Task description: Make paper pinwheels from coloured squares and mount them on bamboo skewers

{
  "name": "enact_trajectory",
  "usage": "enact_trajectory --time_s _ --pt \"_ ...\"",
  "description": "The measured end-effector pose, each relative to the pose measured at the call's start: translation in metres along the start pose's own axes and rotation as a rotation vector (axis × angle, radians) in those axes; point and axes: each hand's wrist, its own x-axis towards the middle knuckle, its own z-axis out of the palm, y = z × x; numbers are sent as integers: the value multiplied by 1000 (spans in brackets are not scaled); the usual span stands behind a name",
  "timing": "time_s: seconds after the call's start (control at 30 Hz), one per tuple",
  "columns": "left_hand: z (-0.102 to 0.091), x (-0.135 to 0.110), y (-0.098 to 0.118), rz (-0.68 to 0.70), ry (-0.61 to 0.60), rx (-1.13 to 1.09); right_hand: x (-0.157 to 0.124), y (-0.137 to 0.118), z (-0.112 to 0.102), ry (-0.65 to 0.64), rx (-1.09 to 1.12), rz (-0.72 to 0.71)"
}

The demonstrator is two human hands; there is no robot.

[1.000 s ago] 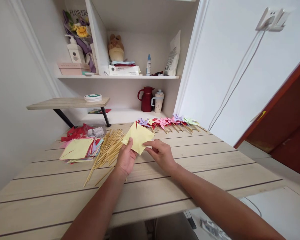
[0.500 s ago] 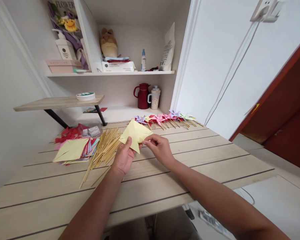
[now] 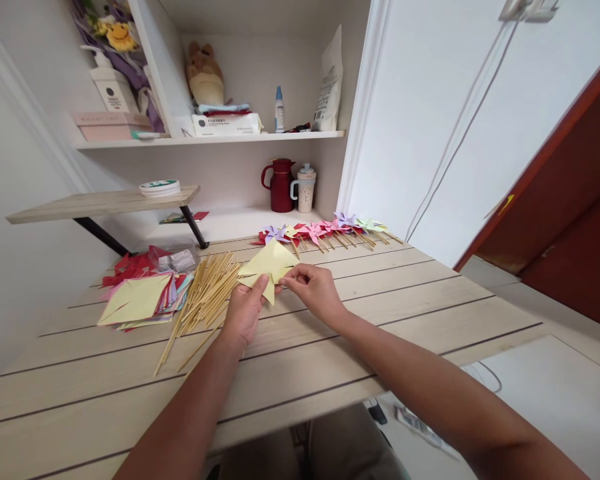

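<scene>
Pale yellow is shown by the paper sheet (image 3: 267, 260) and, at left, by the top of the paper stack (image 3: 136, 298), edged in red, pink and blue. Far pinwheels (image 3: 314, 232) are coloured purple, pink, red and green. The beige tabletop (image 3: 290, 373) is striped with dark lines.

Left grip (image 3: 245, 309) clamped; right grip (image 3: 316, 290) pinching alongside.
</scene>
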Motion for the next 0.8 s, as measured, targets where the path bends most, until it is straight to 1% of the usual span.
enact_trajectory --time_s 0.17,0.33,0.57,0.8 --pt "0 -1 0 8 25 38 0 -1 0 -7 31 42" --pt "-1 -2 -1 16 52 86 0 -1 1 -11 35 45" --pt "1 -1 -1 114 98 217 -1 -3 0 -22 37 36" --pt "4 -2 0 124 104 246 -1 0 0 -22 27 43"
